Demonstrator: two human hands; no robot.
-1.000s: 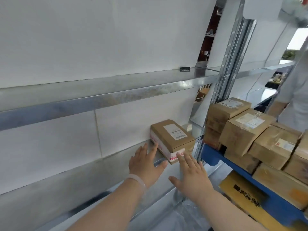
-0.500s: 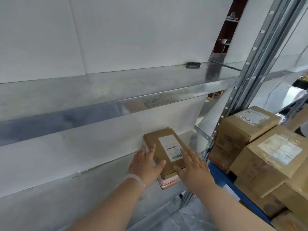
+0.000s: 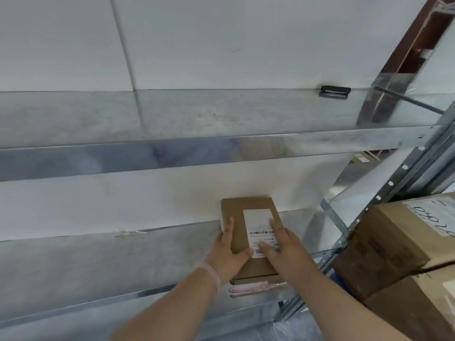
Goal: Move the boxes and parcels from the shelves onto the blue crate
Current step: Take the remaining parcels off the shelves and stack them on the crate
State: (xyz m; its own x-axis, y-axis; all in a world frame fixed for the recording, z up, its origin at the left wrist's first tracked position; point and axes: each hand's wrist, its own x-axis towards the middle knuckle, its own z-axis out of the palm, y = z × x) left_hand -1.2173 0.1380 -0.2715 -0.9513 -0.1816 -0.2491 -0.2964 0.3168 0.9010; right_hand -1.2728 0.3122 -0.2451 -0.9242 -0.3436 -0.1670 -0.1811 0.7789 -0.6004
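Observation:
A small brown cardboard box (image 3: 236, 212) with a white barcode label lies on the lower metal shelf (image 3: 103, 264), near its right end and against the white back wall. My left hand (image 3: 227, 254) lies along the box's left side, thumb on top. My right hand (image 3: 283, 249) rests on the label and the box's right side. Both hands press on the box from either side. The box's near end sticks out a little past the shelf's front edge. Only a sliver of the blue crate (image 3: 334, 278) shows under the stacked boxes at right.
Large cardboard boxes (image 3: 394, 244) are stacked at the right, just beyond the perforated metal upright (image 3: 384, 193). The upper shelf (image 3: 197, 114) carries a small black object (image 3: 334, 91) near its right end.
Both hands have gone from hovering in front of the box to lying on it, one on each side. My view has moved closer and turned left, so the stacked boxes sit at the right edge.

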